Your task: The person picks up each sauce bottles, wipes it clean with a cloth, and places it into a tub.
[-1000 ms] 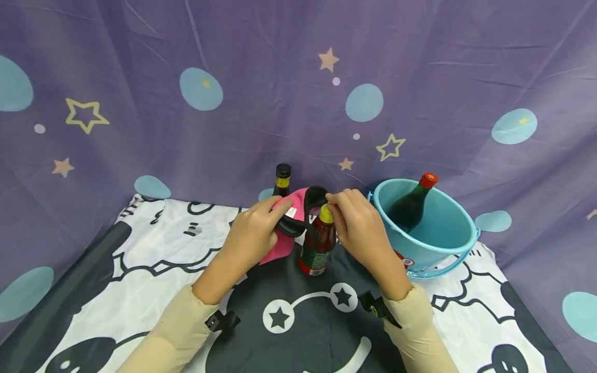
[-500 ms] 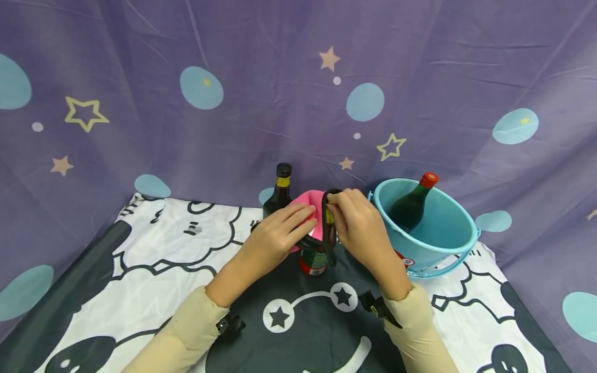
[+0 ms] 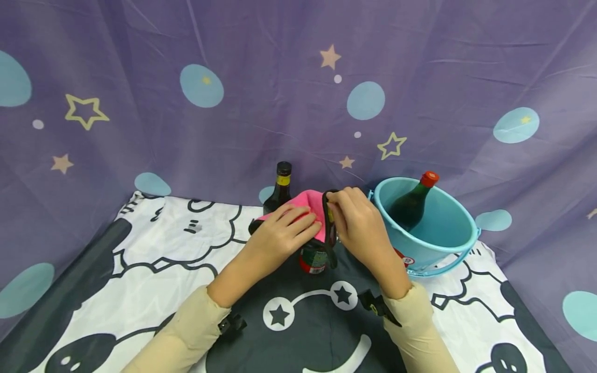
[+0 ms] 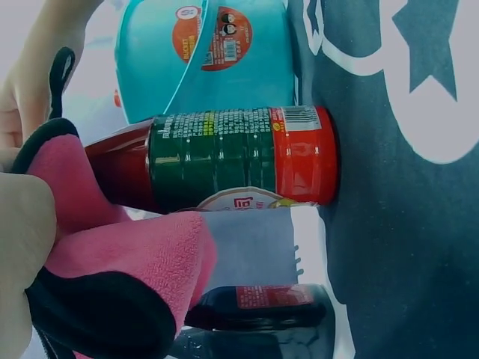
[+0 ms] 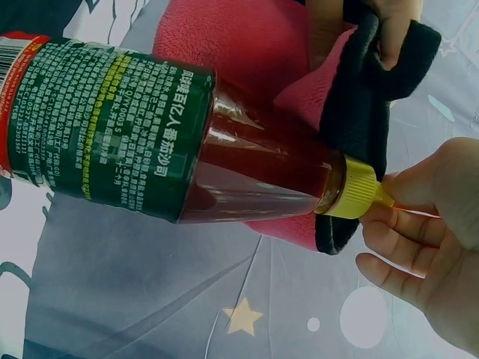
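A ketchup bottle (image 3: 313,259) with red sauce and a green label stands on the printed cloth. My right hand (image 3: 361,223) pinches the tip of its yellow cap (image 5: 355,191), as the right wrist view shows. My left hand (image 3: 280,233) holds a pink cloth (image 3: 309,199) with black trim. The cloth is folded over the side of the bottle's neck, and the left fingers lie across it. In the left wrist view the cloth (image 4: 135,247) bunches below the bottle's shoulder, and the bottle's label (image 4: 213,157) is uncovered.
A light-blue bucket (image 3: 396,241) stands to the right, with a red-capped green bottle (image 3: 410,207) leaning inside. Behind the left hand is a dark bottle (image 3: 278,197) with a black cap. A purple curtain (image 3: 261,103) hangs at the back.
My left hand has moved right, bringing the pink cloth against the ketchup bottle's neck and over part of it. The right hand has stayed at the cap.
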### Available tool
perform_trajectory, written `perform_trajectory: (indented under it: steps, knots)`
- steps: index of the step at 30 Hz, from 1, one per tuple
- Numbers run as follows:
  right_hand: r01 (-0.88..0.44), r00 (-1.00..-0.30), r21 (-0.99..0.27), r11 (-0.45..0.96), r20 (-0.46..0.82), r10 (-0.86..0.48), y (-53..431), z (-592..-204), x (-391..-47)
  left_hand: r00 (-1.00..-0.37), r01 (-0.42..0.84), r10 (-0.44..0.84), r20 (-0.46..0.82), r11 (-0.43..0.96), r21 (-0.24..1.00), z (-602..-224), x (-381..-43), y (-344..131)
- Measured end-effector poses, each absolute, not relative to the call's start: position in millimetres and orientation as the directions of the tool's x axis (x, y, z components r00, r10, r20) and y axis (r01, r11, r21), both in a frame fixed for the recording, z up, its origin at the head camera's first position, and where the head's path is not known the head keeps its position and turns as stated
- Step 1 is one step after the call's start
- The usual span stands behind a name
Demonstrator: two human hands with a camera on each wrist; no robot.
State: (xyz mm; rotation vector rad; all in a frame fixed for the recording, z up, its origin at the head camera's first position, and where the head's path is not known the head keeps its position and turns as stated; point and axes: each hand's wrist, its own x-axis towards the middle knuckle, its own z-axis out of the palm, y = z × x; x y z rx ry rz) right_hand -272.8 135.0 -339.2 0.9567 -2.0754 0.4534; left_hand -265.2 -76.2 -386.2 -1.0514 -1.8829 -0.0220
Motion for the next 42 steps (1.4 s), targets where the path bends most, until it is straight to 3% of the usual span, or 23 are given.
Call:
perform_trajectory:
  steps: [21,42]
  knots:
    - [-0.765,-0.388,0.016,0.644,0.786,-0.481,134.3,-339.1,-274.5,-0.145,0.674,0.667,0.731,0.607,-0.420,-381.5,-267.5,-73.3]
    - [-0.764,-0.395,0.011,0.645,0.783,-0.481,134.9,-339.9,-274.3,-0.220,0.707,0.658,0.720,0.616,-0.347,-382.5,-265.2,-75.2]
